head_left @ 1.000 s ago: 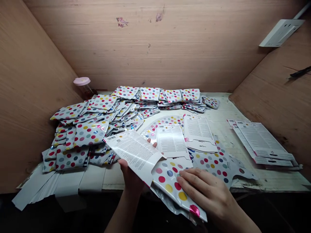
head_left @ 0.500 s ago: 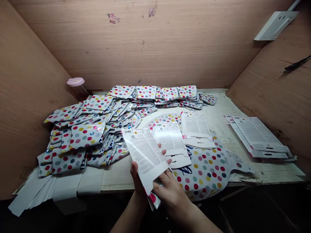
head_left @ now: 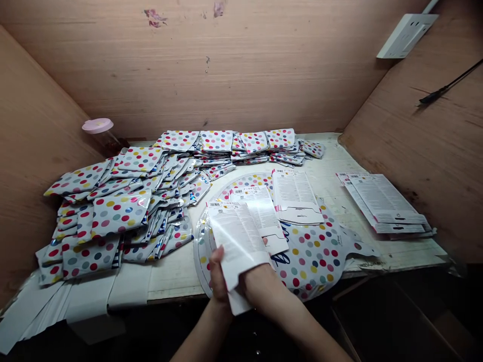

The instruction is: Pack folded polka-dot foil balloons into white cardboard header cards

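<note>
My left hand (head_left: 218, 274) grips a white printed envelope (head_left: 236, 236) by its left edge, thumb on the near face. Its fingertips show at the envelope's right side. My right hand (head_left: 260, 284) reaches into the open lower end of the envelope; its fingers are hidden inside, so what they hold cannot be seen. Just behind lie two small stacks of similar envelopes, a nearer one (head_left: 269, 216) and a farther one (head_left: 298, 196). They rest on a flat polka-dot foil balloon (head_left: 317, 256) spread over the table.
Folded polka-dot foil packets are heaped at the left (head_left: 121, 213) and stacked in a row (head_left: 217, 141) along the back. More envelopes (head_left: 385, 201) lie at right. White paper strips (head_left: 90, 296) hang over the front edge. A pink-lidded jar (head_left: 98, 126) stands back left; a cable (head_left: 433, 95) hangs right.
My right hand has slid deeper into the envelope, and its fingers are now hidden. The red-dotted foil seen at the envelope's lower end no longer shows. The whole view has shifted slightly.
</note>
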A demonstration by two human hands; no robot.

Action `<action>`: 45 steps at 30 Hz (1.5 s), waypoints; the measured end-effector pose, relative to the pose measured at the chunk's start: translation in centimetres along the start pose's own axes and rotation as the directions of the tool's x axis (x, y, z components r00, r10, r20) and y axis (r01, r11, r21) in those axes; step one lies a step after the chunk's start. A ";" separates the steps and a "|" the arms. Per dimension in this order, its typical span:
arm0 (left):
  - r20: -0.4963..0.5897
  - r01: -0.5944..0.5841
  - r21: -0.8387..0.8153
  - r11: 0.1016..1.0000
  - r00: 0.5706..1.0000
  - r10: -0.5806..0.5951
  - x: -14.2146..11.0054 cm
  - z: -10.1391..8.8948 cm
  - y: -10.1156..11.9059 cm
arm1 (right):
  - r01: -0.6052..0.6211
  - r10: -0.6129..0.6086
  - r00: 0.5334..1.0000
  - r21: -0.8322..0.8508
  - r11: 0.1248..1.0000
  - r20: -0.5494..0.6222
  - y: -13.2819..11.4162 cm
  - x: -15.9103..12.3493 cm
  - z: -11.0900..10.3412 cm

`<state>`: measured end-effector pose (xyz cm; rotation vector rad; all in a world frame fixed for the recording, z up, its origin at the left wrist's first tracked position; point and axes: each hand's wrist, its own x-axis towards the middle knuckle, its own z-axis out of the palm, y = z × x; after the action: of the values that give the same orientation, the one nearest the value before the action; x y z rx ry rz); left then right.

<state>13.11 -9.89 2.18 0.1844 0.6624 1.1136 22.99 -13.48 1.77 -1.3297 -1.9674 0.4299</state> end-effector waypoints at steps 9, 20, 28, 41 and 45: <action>0.232 -0.370 0.911 0.180 0.824 0.518 2.0 -2.6 0.1 | -0.156 0.159 0.987 0.101 0.983 -0.020 5.9 -1.8 -5.0; 0.561 -0.593 0.636 -0.493 0.795 -0.232 0.9 -6.5 1.4 | -0.110 0.116 0.988 0.060 0.992 -0.104 8.6 -2.2 -1.1; 0.548 -0.583 0.591 -0.558 0.797 -0.253 1.0 -6.7 1.1 | -0.102 0.100 0.995 -0.070 0.992 -0.030 9.1 -1.8 -0.2; 0.623 -0.664 0.620 -0.417 0.740 -0.253 1.1 -7.3 1.4 | 0.171 -0.164 0.873 0.028 0.985 0.458 6.1 -5.1 -5.7; 0.718 -0.742 0.563 -0.364 0.658 -0.230 0.3 -8.1 1.7 | 0.138 -0.128 0.940 -0.009 0.990 0.316 7.2 -4.2 -5.6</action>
<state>7.25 -10.32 -3.61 2.4476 0.7529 0.5216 32.69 -14.91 -0.40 -1.1942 -2.3197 0.5782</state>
